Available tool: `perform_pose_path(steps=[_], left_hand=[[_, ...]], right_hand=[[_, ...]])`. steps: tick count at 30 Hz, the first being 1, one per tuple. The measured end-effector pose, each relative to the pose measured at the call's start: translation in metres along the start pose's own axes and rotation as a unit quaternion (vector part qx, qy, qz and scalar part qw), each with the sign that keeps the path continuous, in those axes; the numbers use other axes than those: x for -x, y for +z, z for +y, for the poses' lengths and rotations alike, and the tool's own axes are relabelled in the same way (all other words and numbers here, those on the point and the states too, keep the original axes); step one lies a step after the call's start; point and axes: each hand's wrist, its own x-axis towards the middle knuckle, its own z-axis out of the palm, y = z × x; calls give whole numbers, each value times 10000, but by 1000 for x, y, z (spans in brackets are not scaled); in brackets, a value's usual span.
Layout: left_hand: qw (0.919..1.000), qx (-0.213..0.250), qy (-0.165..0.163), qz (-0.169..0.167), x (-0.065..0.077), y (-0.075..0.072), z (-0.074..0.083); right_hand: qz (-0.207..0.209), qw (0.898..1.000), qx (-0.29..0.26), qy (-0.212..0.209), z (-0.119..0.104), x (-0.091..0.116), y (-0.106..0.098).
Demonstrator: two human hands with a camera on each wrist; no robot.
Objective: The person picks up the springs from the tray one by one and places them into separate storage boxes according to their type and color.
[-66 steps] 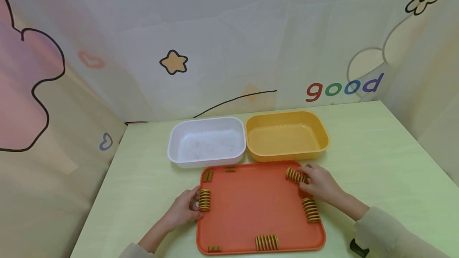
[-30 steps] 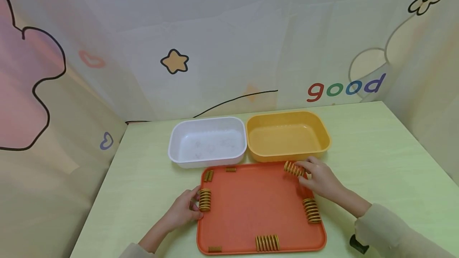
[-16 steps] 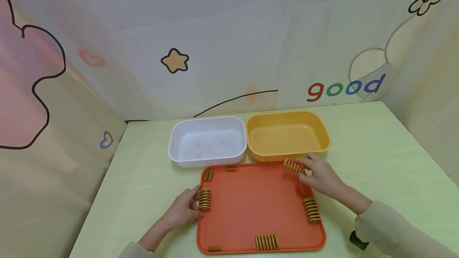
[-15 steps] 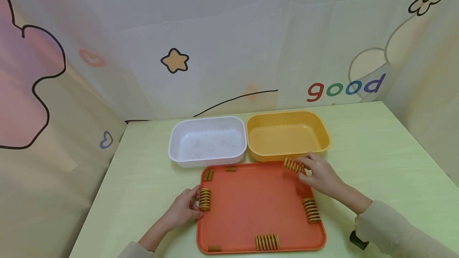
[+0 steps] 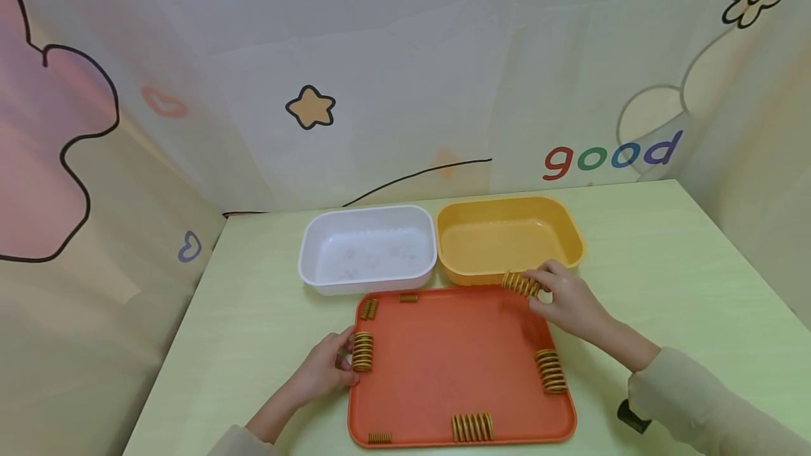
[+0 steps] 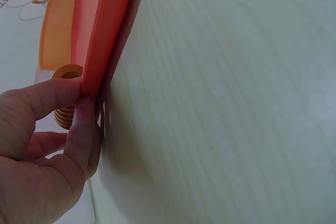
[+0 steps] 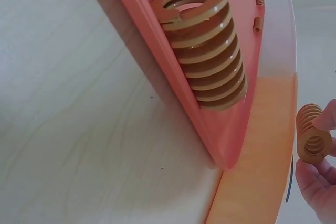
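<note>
A right hand (image 5: 570,305) pinches a thick gold-coloured metal coil spring (image 5: 521,284) above the far edge of a rectangular red-orange plastic tray (image 5: 456,364) whose side the left hand (image 5: 319,371) grips, an apparent transfer step likely calling next for clearing the near rim of a yellow plastic bin (image 5: 472,278).

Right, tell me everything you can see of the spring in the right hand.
The spring is a golden-brown, hollow coil of evenly spaced turns, ending in a flat ring; it looks like coated metal. It is held clear of the orange-red tray, tilted, its free end toward the left in the head view. There it appears at the tray's far right, in front of the yellow bin. The right hand pinches it between thumb and fingers; nothing else visibly touches it.
</note>
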Motion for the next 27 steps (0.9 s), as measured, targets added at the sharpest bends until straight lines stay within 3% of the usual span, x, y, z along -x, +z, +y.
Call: perform_pose_path(steps=[27], left_hand=[[10000,14,36,-27,-1,0,-2]], right_hand=[[-18,9999,-36,110,3,-12,-2]])
